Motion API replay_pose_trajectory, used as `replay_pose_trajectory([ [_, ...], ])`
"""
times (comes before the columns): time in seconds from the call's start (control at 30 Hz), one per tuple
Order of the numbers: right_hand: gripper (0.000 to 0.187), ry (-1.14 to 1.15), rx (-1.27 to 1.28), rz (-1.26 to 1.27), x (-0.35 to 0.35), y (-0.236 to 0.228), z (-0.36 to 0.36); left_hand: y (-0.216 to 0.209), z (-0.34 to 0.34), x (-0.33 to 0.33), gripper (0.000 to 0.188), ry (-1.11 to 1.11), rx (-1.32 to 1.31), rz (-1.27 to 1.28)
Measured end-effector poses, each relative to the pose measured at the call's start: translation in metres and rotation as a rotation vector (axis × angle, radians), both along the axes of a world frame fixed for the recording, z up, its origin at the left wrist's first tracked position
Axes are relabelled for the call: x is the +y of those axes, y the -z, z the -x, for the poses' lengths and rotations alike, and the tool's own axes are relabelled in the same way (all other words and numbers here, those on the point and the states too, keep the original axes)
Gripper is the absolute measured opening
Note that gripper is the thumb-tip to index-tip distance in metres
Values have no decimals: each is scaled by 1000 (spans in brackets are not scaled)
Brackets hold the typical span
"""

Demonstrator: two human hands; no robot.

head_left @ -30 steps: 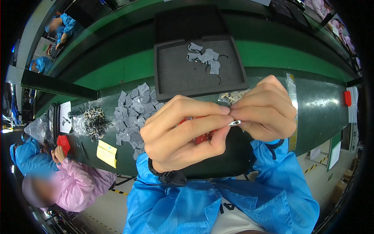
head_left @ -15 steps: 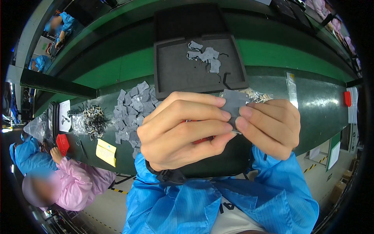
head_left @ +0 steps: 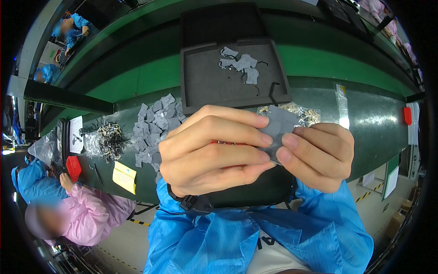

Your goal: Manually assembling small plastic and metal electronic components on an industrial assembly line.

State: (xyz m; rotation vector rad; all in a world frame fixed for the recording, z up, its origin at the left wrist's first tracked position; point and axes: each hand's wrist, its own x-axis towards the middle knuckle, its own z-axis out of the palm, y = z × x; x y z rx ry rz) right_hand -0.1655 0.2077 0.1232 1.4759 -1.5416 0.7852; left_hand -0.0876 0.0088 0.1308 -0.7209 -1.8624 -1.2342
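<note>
Between both hands, held up over the bench, is a thin grey plate (head_left: pixel 279 119) with a flat face. My left hand (head_left: pixel 212 150) pinches its left edge, fingers bent and thumb beneath. My right hand (head_left: pixel 321 155) grips the lower right edge between thumb and fingertips. Something red (head_left: pixel 223 142) shows through the gap in my left fingers, mostly hidden. Behind the plate lies a clear bag of small gold-coloured parts (head_left: pixel 310 116). To the left of my left hand spreads a pile of similar grey plates (head_left: pixel 153 125).
Beyond my hands stands a dark foam tray (head_left: pixel 203 86) with several grey pieces (head_left: pixel 246 63) and black strips. Leftward lie a heap of black-and-gold parts (head_left: pixel 111 141), a yellow note (head_left: pixel 124 177), tweezers (head_left: pixel 96 173) and a red box (head_left: pixel 73 168). A person in pink (head_left: pixel 96 214) sits at left.
The grey plate has tilted, so more of its face shows above my fingers. My right hand has shifted slightly right and down; both hands keep their grip.
</note>
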Motion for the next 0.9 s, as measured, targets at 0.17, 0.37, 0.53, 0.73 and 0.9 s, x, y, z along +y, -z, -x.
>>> replay_pose_trajectory([
  [0.17, 26, 1, 9, -16, 2, 0, -1, 0, 0, -5, 24, 39, 16, 93],
  [0.37, 25, 11, 40, -23, 3, 0, 0, -1, -1, -2, 18, 32, -96, 28],
  [0.53, 24, 46, 11, -69, 2, 0, -2, -2, 0, -3, 17, 1, -132, 16],
  [0.73, 28, -183, -472, 58, -17, -5, 13, -8, -7, 3, 22, -80, -306, -77],
  [0.9, 17, -374, -821, 78, -20, -3, 15, -4, -12, 5, 23, -116, -373, -163],
])
